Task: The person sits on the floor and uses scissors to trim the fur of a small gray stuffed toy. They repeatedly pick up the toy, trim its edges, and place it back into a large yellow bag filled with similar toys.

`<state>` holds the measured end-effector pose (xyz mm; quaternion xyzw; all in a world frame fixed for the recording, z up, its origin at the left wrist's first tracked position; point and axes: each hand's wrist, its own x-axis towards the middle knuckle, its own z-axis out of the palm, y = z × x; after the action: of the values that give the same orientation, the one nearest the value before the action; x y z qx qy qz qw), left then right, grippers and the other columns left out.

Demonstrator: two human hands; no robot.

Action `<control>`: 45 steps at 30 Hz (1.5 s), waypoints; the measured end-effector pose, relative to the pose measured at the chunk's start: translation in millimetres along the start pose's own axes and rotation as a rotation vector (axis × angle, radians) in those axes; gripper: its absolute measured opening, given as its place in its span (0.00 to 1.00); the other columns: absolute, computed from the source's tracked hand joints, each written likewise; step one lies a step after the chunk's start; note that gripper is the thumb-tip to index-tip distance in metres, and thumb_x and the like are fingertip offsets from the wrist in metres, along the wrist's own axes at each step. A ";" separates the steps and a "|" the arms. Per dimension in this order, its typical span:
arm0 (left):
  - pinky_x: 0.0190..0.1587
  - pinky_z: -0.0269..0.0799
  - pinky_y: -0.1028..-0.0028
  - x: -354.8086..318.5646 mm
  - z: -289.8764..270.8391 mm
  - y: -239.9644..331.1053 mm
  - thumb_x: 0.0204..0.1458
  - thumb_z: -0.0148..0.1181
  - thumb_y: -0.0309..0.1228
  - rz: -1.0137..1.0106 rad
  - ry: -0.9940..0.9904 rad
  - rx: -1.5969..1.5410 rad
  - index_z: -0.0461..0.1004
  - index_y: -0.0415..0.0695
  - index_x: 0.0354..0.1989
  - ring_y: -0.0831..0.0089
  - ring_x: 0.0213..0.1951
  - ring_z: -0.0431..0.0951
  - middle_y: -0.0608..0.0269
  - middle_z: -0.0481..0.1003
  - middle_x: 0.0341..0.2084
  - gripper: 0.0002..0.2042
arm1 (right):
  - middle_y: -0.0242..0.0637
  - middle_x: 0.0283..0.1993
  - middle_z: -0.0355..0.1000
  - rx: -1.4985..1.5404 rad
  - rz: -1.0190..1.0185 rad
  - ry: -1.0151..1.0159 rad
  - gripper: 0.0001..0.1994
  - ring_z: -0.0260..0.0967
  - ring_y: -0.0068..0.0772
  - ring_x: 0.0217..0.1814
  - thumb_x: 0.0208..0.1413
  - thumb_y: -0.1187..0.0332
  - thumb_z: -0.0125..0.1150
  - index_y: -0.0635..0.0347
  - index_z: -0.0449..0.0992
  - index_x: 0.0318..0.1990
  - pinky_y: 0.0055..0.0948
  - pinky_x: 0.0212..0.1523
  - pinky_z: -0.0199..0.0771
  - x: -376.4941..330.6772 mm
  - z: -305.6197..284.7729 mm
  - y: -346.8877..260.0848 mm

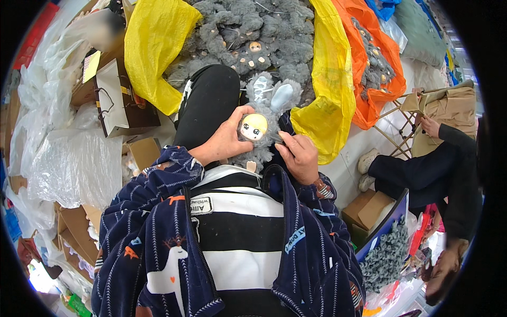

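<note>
A grey plush bunny doll rests in my lap with its long ears pointing away from me. It has a hard pale face with big dark eyes, a yellow forehead, and light-blue inner ears. My left hand is closed around the doll's left side in the picture, thumb and fingers beside the face. At the doll's other side, my right hand pinches at the edge of the fur; what lies between its fingertips is too small to make out. A small pale foot shows at the doll's lower end.
Ahead, a yellow sack holds a heap of similar grey dolls. An orange bag with more stands beside it. At left are a paper bag and clear plastic. A seated person and cardboard boxes are at right.
</note>
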<state>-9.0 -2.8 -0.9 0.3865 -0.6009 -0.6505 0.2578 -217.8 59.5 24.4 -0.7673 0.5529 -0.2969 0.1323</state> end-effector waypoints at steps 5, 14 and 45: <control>0.47 0.65 0.75 -0.4 0.1 5.2 0.36 0.60 0.21 0.025 0.023 0.029 0.56 0.44 0.52 0.71 0.43 0.70 0.58 0.68 0.39 0.31 | 0.35 0.25 0.65 -0.042 -0.066 -0.022 0.15 0.64 0.38 0.26 0.41 0.70 0.65 0.57 0.74 0.40 0.33 0.30 0.64 3.2 -1.0 -7.2; 0.48 0.65 0.73 0.5 -0.8 -0.5 0.35 0.61 0.22 0.048 0.020 0.048 0.56 0.44 0.51 0.68 0.44 0.70 0.55 0.67 0.40 0.31 | 0.36 0.25 0.65 -0.112 0.087 0.016 0.15 0.64 0.39 0.27 0.42 0.69 0.64 0.58 0.74 0.41 0.34 0.29 0.64 -1.7 -1.5 -6.7; 0.47 0.66 0.73 0.8 0.2 -0.5 0.35 0.62 0.23 0.031 0.039 0.058 0.56 0.44 0.52 0.66 0.44 0.71 0.53 0.68 0.40 0.31 | 0.35 0.25 0.65 -0.098 -0.027 -0.044 0.16 0.65 0.36 0.27 0.41 0.70 0.65 0.59 0.73 0.41 0.32 0.30 0.64 0.1 0.6 -11.8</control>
<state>-9.5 -3.2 -1.6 0.3972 -0.6201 -0.6210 0.2684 -208.3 63.5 30.2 -0.7866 0.5533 -0.2541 0.1029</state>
